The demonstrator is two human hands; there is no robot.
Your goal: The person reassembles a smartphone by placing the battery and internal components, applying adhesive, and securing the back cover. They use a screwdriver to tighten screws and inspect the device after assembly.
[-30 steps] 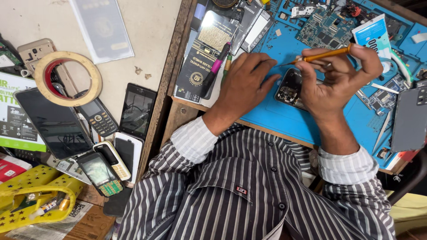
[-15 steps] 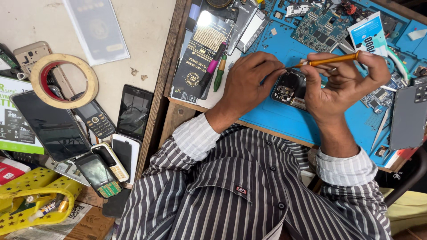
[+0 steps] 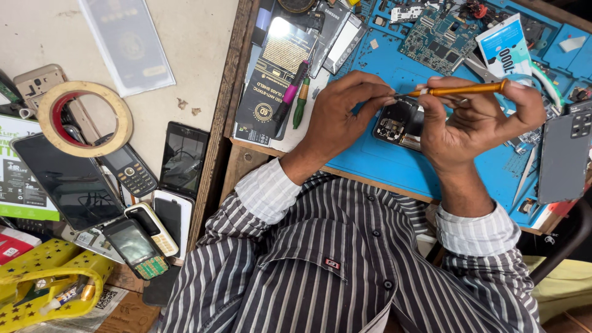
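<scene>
Since the earlier frame my hands have barely shifted; the orange screwdriver (image 3: 462, 90) stays level above the opened phone (image 3: 399, 121). At the far left lie a tape roll (image 3: 84, 119) and several old phones (image 3: 132, 171). Left of centre, my left hand (image 3: 342, 117) pinches narrowly at the screwdriver's tip, just over the phone on the blue mat (image 3: 394, 161). Right of centre, my right hand (image 3: 478, 123) is closed around the handle. I judge the job midway: the back is off and the insides bare, nothing reassembled.

Orange screwdriver (image 3: 462, 90), blue mat (image 3: 394, 166)
</scene>
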